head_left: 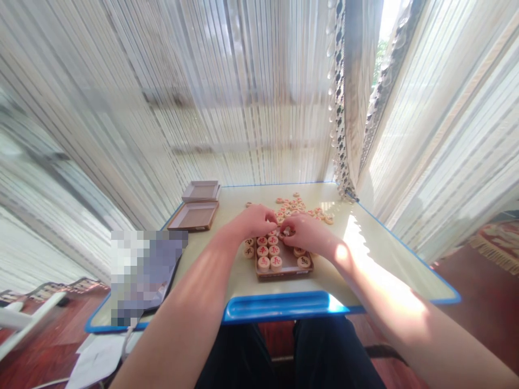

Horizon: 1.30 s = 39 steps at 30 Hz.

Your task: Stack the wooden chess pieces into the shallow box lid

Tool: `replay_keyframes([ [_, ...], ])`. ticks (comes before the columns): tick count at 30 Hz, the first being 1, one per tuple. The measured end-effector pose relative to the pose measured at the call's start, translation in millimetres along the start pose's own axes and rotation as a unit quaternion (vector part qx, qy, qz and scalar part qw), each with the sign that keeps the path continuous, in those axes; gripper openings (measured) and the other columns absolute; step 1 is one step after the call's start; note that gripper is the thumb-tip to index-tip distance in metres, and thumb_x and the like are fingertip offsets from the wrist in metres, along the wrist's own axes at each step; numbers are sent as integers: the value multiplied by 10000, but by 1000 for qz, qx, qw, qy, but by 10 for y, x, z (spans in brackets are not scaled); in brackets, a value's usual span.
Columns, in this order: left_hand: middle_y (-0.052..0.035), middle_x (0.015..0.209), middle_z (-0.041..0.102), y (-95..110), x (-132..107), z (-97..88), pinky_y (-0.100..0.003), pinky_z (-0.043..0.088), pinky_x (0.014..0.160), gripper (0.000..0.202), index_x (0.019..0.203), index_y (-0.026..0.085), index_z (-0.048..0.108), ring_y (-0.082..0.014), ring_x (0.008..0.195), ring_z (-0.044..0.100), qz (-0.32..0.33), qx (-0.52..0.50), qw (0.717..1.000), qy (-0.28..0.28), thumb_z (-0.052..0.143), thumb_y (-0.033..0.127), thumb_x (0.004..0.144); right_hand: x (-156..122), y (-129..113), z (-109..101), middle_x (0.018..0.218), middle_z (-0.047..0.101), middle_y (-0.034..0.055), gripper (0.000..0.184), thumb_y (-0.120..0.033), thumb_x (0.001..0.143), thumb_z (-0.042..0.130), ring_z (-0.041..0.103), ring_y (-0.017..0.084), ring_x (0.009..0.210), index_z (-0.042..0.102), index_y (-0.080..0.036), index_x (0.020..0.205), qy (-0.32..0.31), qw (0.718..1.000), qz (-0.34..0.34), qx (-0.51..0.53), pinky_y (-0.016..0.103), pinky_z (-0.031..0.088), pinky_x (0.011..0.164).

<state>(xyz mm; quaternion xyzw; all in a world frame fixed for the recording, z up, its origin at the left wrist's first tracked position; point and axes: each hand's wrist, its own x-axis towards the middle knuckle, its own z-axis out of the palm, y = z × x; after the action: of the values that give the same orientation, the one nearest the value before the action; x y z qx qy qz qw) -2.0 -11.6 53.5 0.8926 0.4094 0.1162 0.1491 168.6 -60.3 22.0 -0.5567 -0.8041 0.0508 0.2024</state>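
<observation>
Round wooden Chinese chess pieces (274, 251) with red characters stand in columns along the left side of a shallow brown box (286, 272). On its right side are pieces with dark characters (303, 262). My left hand (259, 220) reaches over the box's far left end, fingers curled together; what they hold, if anything, is hidden. Close beside it, my right hand (303, 229) bends its thumb and fingers around a Chinese chess piece (288, 232) at the far end of the box. A few more pieces (248, 248) lie on the table just left of the box.
Loose chess pieces (294, 204) lie scattered beyond my hands on the blue-edged table (389, 265). Two shallow boxes (193, 216) sit at the back left. A dark flat thing (162, 275), partly pixelated, lies at the left edge. Striped curtains (251, 97) hang behind the table.
</observation>
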Motion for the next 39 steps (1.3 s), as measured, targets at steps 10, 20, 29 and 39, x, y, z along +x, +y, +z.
replay_keyframes([
  [10, -9, 838, 704, -57, 26, 20, -230, 451, 717, 315, 864, 201, 719, -157, 769, 610, -26, 10, 999, 27, 474, 177, 668, 9, 44, -40, 877, 652, 37, 257, -277, 702, 583, 558, 183, 837, 666, -222, 940, 22, 1000, -3, 19, 271, 402, 737],
  [20, -19, 995, 694, -79, 38, 94, -263, 428, 907, 311, 937, 211, 702, -180, 955, 607, -31, 41, 993, 102, 461, 199, 740, 119, 489, -117, 937, 620, 69, 304, -252, 736, 488, 496, 237, 946, 691, -235, 962, 96, 976, 194, -18, 328, 369, 849],
  [29, -15, 1002, 688, -133, 100, 189, -251, 420, 913, 281, 901, 213, 709, -171, 955, 598, -56, 2, 993, 102, 499, 264, 722, 77, 426, -23, 963, 627, 24, 262, -194, 742, 494, 470, 205, 972, 727, -272, 833, 55, 993, 99, 11, 290, 354, 862],
  [39, -35, 926, 699, -86, 92, 163, -257, 431, 813, 261, 770, 196, 723, -177, 831, 601, -42, 22, 997, 64, 490, 308, 738, 49, 416, -113, 974, 626, 48, 265, -184, 734, 519, 486, 205, 947, 725, -239, 890, 48, 998, 36, 5, 325, 340, 880],
])
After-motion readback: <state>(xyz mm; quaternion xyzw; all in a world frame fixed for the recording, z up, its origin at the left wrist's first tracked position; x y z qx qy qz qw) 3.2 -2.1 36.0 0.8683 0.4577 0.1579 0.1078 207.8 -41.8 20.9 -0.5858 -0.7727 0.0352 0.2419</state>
